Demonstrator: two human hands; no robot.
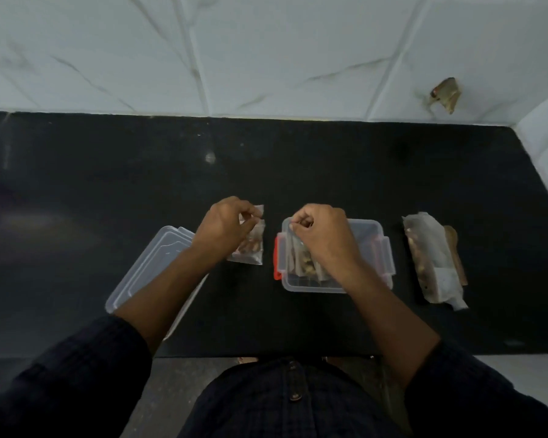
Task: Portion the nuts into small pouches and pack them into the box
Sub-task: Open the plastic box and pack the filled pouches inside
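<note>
Pouch (250,245) upright, long axis vertical, pinched by left hand (225,224); right hand (321,232) fingers grip another (over box (374,235)).

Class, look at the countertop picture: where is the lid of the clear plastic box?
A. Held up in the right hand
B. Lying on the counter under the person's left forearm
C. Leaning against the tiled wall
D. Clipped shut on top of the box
B: the clear lid lies flat on the black counter beneath the left forearm, while the box stands open, to the right of it.
</note>
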